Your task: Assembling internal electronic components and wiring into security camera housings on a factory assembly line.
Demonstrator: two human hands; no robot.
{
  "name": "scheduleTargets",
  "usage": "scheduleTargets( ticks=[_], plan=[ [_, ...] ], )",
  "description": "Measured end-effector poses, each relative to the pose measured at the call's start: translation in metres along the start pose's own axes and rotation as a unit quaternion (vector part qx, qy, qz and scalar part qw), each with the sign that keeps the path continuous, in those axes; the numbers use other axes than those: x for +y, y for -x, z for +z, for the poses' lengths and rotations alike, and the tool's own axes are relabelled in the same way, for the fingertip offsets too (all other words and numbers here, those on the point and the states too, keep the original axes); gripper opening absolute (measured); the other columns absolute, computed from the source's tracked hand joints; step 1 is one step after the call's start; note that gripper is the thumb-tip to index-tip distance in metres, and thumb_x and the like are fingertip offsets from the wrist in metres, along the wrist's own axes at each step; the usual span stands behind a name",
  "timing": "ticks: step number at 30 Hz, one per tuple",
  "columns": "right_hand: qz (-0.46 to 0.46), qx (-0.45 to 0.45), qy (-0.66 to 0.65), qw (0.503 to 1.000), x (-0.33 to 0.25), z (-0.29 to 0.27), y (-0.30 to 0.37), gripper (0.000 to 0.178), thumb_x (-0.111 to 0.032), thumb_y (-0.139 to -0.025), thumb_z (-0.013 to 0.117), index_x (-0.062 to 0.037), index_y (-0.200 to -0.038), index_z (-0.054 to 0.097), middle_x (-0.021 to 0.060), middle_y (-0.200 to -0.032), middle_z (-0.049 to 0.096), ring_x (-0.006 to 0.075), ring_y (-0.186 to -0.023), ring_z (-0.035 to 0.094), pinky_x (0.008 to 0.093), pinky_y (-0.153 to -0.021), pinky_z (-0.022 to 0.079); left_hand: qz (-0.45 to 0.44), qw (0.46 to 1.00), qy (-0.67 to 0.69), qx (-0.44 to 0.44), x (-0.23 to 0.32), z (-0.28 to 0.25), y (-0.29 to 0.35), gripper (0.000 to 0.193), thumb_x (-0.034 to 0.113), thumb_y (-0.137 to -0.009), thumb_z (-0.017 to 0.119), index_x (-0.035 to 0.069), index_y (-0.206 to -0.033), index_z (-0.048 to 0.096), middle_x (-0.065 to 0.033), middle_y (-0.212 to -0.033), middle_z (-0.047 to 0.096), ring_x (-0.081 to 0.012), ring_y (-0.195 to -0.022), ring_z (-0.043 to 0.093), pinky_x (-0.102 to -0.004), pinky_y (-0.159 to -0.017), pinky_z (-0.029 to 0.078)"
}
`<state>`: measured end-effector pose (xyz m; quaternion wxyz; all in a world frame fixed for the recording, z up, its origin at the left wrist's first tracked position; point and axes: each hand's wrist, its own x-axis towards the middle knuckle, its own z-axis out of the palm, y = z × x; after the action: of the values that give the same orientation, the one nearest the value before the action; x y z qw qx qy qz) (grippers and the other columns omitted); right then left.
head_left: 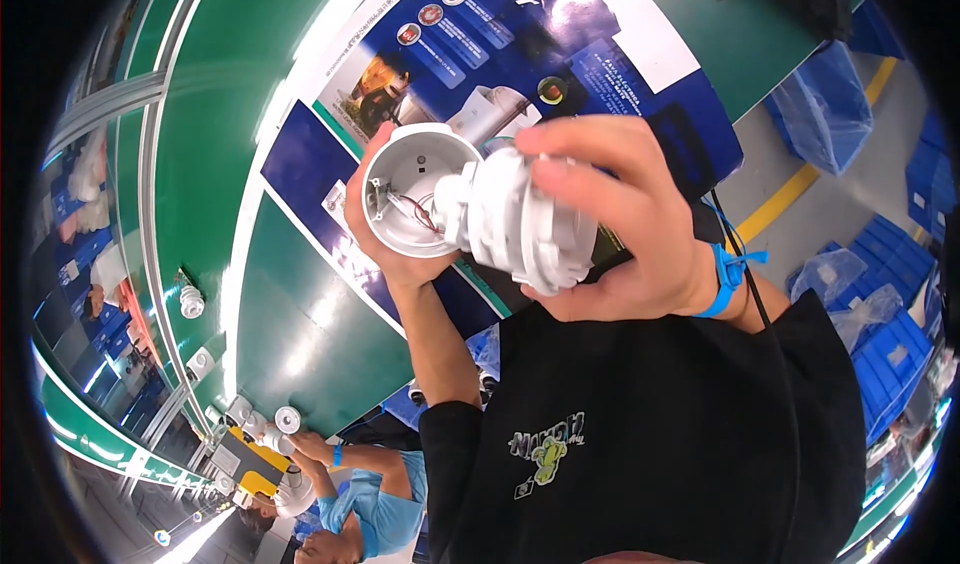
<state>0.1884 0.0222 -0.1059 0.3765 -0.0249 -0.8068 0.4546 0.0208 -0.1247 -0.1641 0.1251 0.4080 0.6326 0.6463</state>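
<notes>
Wrapped round a white cup-shaped housing (pixel 392 226), my left hand (pixel 410 270) holds it with its open mouth facing up. Thin reddish wires (pixel 428 216) and a small metal piece show inside. My right hand (pixel 630 204), with a blue wristband (pixel 728 279), grips a white ribbed, stepped plastic part (pixel 525 229) by its wide end. The narrow end of that part reaches over the housing's rim on the right. The wires run toward this end, but where they end is hidden.
Under my hands lies a blue printed cardboard sheet (pixel 690 134) on the green table (pixel 310 294). More white parts (pixel 192 302) stand at the left. A co-worker in light blue (pixel 375 499) handles a white part at lower left. Blue bins (pixel 880 294) stand on the right; a dark cable (pixel 765 299) hangs by my right wrist.
</notes>
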Motion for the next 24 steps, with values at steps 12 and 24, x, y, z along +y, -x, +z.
scheduleTargets(
  ticks=[12, 24],
  plan=[
    [-0.017, 0.019, 0.064, 0.998, 0.0, 0.031, -0.038, 0.066, -0.017, -0.048, 0.084, -0.0137, -0.109, 0.057, 0.0076, -0.108, 0.055, 0.0265, -0.092, 0.053, 0.0335, -0.071, 0.049, -0.055, 0.995, 0.076, -0.019, 0.004, 0.002, 0.006, 0.099, 0.033, -0.055, 0.088, -0.005, -0.131, 0.038, -0.0213, -0.126, 0.051, -0.0282, -0.11, 0.057, -0.0388, -0.094, 0.046],
    [-0.055, -0.173, -0.06, 0.982, 0.015, 0.024, -0.055, 0.068, -0.002, -0.065, 0.075, -0.0155, -0.126, 0.05, 0.0144, -0.135, 0.041, 0.0351, -0.116, 0.05, 0.0403, -0.087, 0.051, -0.075, 0.997, 0.017, -0.028, 0.012, -0.026, 0.013, 0.097, 0.028, -0.051, 0.085, -0.005, -0.13, 0.04, -0.018, -0.124, 0.054, -0.0259, -0.108, 0.058, -0.0378, -0.094, 0.045]
  ],
)
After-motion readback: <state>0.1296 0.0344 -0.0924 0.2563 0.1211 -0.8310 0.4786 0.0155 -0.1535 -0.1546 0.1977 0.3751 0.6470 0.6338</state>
